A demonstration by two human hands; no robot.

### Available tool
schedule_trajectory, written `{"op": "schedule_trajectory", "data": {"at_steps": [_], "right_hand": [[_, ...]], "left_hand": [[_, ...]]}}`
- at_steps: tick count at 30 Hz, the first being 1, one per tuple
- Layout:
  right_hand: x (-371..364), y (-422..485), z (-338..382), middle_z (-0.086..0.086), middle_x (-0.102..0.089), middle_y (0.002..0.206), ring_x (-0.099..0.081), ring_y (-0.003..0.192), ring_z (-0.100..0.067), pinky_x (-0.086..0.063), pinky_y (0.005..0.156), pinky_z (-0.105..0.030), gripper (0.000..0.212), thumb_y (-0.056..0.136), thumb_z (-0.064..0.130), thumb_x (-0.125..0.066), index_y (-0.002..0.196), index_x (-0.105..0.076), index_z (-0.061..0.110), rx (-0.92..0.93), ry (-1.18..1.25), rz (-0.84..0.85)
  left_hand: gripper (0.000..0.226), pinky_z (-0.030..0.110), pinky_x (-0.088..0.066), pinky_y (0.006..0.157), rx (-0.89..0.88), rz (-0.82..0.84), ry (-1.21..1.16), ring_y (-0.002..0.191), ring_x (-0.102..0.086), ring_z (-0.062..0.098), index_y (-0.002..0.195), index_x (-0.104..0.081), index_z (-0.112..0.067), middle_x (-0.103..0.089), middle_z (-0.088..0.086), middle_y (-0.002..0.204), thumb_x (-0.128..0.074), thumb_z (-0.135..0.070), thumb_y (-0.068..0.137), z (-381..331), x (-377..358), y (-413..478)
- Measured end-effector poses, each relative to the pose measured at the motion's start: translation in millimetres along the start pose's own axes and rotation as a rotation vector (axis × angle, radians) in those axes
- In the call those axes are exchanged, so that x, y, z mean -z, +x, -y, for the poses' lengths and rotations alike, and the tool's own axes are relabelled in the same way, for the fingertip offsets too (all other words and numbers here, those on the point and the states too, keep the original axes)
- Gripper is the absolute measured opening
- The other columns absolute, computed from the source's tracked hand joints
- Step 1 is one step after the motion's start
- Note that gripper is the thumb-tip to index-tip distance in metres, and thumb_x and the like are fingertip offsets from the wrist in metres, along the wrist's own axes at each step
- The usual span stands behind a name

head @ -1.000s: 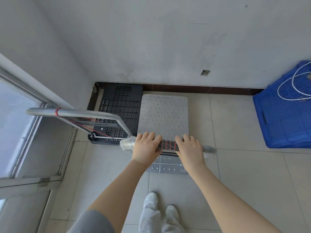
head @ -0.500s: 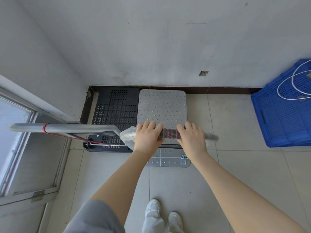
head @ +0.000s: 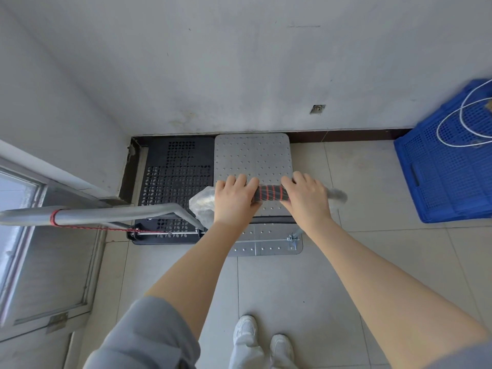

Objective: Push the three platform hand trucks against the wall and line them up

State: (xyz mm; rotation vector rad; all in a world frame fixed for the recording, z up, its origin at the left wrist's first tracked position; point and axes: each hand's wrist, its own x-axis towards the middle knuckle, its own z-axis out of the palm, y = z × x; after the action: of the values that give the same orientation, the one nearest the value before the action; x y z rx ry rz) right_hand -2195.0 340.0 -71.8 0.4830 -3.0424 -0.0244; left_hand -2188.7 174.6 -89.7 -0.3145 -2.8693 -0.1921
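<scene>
Two platform hand trucks stand side by side in the corner. The black perforated truck (head: 173,169) is on the left, its front edge at the wall's baseboard and its grey handle bar (head: 106,213) reaching left. The silver studded truck (head: 253,155) is to its right, its front edge touching the baseboard. My left hand (head: 234,201) and my right hand (head: 306,201) both grip the silver truck's handle, on either side of its black and red grip sleeve (head: 269,193). A third truck is not in view.
A blue plastic crate (head: 447,166) with white cord on it sits against the wall at the right. A window frame (head: 40,249) runs along the left wall. Tiled floor lies between the silver truck and the crate. My white shoes (head: 261,344) are below.
The silver truck has rolled forward until its front edge meets the baseboard, level with the black truck. Both hands have stayed on its handle and moved forward with it.
</scene>
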Motion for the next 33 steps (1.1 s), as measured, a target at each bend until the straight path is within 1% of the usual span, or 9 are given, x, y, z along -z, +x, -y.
{"op": "schedule_trajectory", "data": {"at_steps": [8,13,15,16,18,20,22,24,33], "right_hand": [[-3,5,4,-0.012,-0.061,0.079,-0.059,0.070,-0.029,-0.049,0.058,-0.035,0.045,0.061,0.031,-0.084,0.092,-0.059,0.010,-0.027,0.004,-0.009],[3,-1,7,-0.013,-0.057,0.106,-0.053,0.097,-0.031,-0.044,0.082,-0.041,0.052,0.075,0.038,-0.072,0.114,-0.050,0.013,-0.050,0.011,0.045],[4,-3,7,-0.015,-0.051,0.124,-0.047,0.113,-0.032,-0.034,0.100,-0.049,0.064,0.077,0.042,-0.068,0.128,-0.039,0.017,-0.056,0.021,0.095],[4,-5,6,-0.017,-0.045,0.133,-0.041,0.121,-0.034,-0.027,0.106,-0.053,0.073,0.077,0.046,-0.066,0.135,-0.031,0.019,-0.060,0.012,0.118],[6,-11,5,-0.019,-0.026,0.149,-0.027,0.135,-0.036,-0.014,0.109,-0.061,0.091,0.077,0.056,-0.062,0.145,-0.011,0.024,-0.050,-0.032,0.163],[12,-19,4,-0.015,-0.005,0.156,-0.012,0.141,-0.036,-0.007,0.109,-0.064,0.104,0.074,0.066,-0.058,0.147,0.006,0.026,-0.024,-0.063,0.180],[25,-26,5,-0.013,0.003,0.157,-0.006,0.142,-0.036,-0.006,0.109,-0.064,0.110,0.073,0.069,-0.056,0.145,0.014,0.026,-0.009,-0.060,0.154],[44,-34,5,-0.012,0.004,0.157,-0.005,0.143,-0.035,-0.006,0.111,-0.063,0.110,0.073,0.069,-0.056,0.145,0.015,0.027,0.005,-0.043,0.108],[157,-115,-12,-0.012,-0.008,0.157,-0.011,0.142,-0.033,-0.012,0.113,-0.055,0.091,0.082,0.056,-0.056,0.147,0.000,0.027,0.018,0.030,-0.014]], "left_hand": [[0.036,0.031,-0.030,0.057,0.000,-0.028,-0.002,0.055,-0.042,0.025,0.073,-0.053,-0.012,-0.048,0.004,0.061,-0.081,-0.029,0.059,6,-4,3],[0.042,0.036,-0.040,0.062,0.038,0.045,0.000,0.062,-0.047,0.027,0.080,-0.053,-0.009,-0.052,0.007,0.069,-0.082,-0.026,0.055,0,3,-3],[0.047,0.041,-0.041,0.074,0.043,0.108,0.011,0.075,-0.051,0.030,0.098,-0.055,-0.011,-0.055,0.008,0.083,-0.079,-0.030,0.062,-2,8,-6],[0.054,0.044,-0.039,0.084,0.046,0.177,0.027,0.087,-0.051,0.031,0.114,-0.051,-0.014,-0.056,0.008,0.095,-0.074,-0.034,0.069,-4,11,-7],[0.074,0.048,-0.024,0.105,0.027,0.311,0.085,0.116,-0.042,0.031,0.141,-0.026,-0.024,-0.046,0.009,0.129,-0.062,-0.044,0.080,-5,18,-10],[0.091,0.054,-0.002,0.113,-0.021,0.377,0.167,0.138,-0.020,0.032,0.146,0.004,-0.033,-0.017,0.008,0.154,-0.055,-0.057,0.082,-7,28,-12],[0.100,0.057,0.009,0.111,-0.036,0.402,0.215,0.143,-0.001,0.033,0.143,0.020,-0.038,0.007,0.006,0.158,-0.052,-0.066,0.079,-10,43,-12],[0.101,0.056,0.010,0.112,-0.006,0.378,0.207,0.143,0.005,0.032,0.141,0.024,-0.039,0.015,0.005,0.157,-0.051,-0.068,0.079,-14,61,-15],[0.091,0.053,0.005,0.114,-0.042,0.213,0.167,0.144,0.001,0.029,0.145,0.015,-0.036,0.007,0.004,0.158,-0.046,-0.064,0.083,-65,174,-66]]}}
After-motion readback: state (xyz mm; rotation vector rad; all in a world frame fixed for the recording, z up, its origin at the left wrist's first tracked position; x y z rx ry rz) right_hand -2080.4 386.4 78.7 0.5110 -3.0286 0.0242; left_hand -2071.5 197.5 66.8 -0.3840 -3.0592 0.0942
